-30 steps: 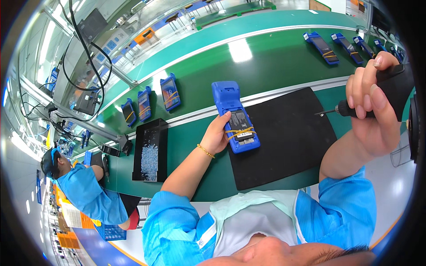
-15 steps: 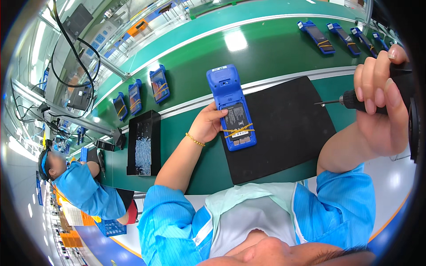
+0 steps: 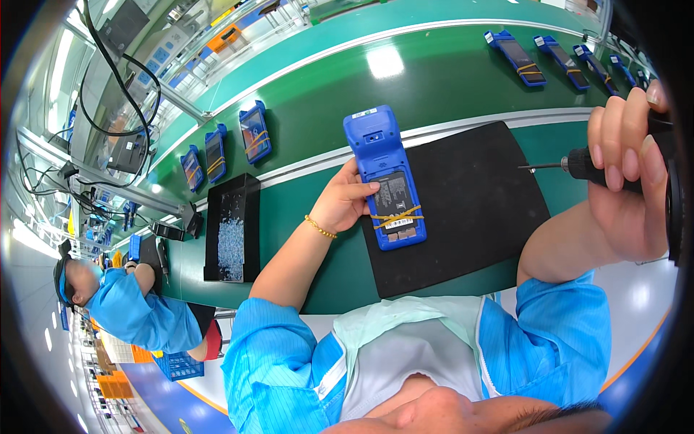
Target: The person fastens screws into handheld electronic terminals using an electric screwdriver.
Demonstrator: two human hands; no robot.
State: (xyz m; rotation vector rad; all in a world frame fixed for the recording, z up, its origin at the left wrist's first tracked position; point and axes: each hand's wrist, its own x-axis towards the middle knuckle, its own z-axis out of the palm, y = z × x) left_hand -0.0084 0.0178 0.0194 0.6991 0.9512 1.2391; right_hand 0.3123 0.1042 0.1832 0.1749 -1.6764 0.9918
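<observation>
My left hand (image 3: 348, 199) is closed around the left side of a blue handheld terminal (image 3: 382, 148), its thumb lying over the back. That back faces up and shows a dark battery (image 3: 394, 197) crossed by yellow rubber bands (image 3: 397, 216). The terminal is over the left part of a black mat (image 3: 470, 210). At the right, my right hand (image 3: 627, 155) grips a black electric screwdriver (image 3: 589, 165). Its thin bit points left over the mat's right edge, well apart from the terminal. A small bright piece, perhaps a screw, shows at the bit's tip.
A black tray (image 3: 252, 217) of small bluish-clear pieces stands left of the mat. Beyond a metal rail, several banded blue terminals (image 3: 254, 134) lie on the green conveyor (image 3: 318, 108), at left and far right. A co-worker (image 3: 137, 304) in blue sits at the far left.
The held terminal has shifted slightly right in my left hand. My right hand and the screwdriver have moved a little to the right. The terminals on the left of the conveyor have slid left.
</observation>
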